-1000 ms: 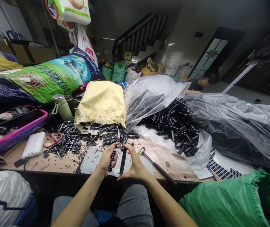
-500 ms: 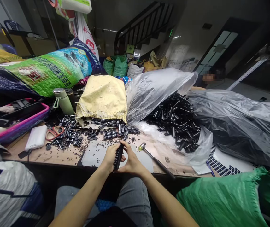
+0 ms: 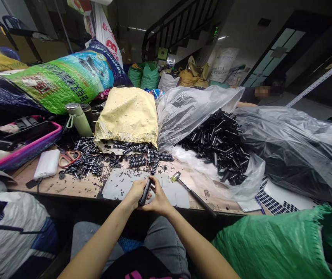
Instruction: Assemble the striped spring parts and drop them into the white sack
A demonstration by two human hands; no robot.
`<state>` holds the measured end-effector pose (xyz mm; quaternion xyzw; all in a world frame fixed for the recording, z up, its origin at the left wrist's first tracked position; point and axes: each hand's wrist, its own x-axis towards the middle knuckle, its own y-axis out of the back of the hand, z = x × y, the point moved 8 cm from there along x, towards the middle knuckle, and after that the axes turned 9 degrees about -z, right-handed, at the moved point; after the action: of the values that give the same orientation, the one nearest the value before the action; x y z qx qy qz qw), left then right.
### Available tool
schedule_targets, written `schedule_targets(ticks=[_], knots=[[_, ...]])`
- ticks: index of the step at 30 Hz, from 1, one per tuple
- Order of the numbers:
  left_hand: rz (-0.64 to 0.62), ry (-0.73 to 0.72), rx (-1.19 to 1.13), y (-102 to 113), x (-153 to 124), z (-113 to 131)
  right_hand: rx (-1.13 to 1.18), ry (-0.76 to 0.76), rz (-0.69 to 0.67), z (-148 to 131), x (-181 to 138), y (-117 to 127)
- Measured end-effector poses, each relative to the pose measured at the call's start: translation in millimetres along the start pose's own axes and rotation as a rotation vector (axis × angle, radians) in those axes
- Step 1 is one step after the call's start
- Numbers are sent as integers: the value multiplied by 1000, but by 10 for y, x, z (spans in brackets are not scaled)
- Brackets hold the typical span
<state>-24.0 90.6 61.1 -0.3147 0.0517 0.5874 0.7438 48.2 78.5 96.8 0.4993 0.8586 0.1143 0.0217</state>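
Note:
Over the front edge of the workbench, both hands hold a long black piece [image 3: 145, 192] upright at a tilt. My left hand [image 3: 135, 192] is closed around its left side. My right hand [image 3: 159, 198] grips it from the right, fingertips at the upper end and thumb near the lower end. A smooth dark side faces me; the far side is hidden. Beneath and behind the hands lies a pale grey mat [image 3: 172, 192] strewn with tiny black bits. Right of the hands rests a hammer [image 3: 195, 194] with a yellowish head. Black-and-white ridged rolls [image 3: 137, 162] lie beyond the mat.
A heap of black tubular parts [image 3: 217, 143] spills from a clear plastic bag [image 3: 196, 102]. At left are scissors [image 3: 69, 158], a white power bank [image 3: 47, 164], a green flask [image 3: 80, 120] and a pink-rimmed basket [image 3: 52, 135]. A green sack [image 3: 270, 240] stands right. Another person sits beyond.
The black piece has turned in my hands: its face with rows of small light marks showed before, and a smooth side shows now. The view has shifted slightly.

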Motion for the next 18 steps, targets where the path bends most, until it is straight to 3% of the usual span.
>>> schedule_targets(ticks=[6,8,10,13,16,18], knots=[[11,36,2,41,60,-27,-200,-38,-17,15,13,23],[15,-11,62,70,78,-17,-311,-35,18,46,13,53],[32,-157,289,84,78,44,-416,-28,88,124,12,77],[82,-408,839,5,52,79,-561,-60,180,329,7,68],[68,-457,1226,-57,132,-62,-681,-89,172,485,-46,101],[-1,-496,1388,-85,187,-108,-786,-133,209,508,-181,322]])
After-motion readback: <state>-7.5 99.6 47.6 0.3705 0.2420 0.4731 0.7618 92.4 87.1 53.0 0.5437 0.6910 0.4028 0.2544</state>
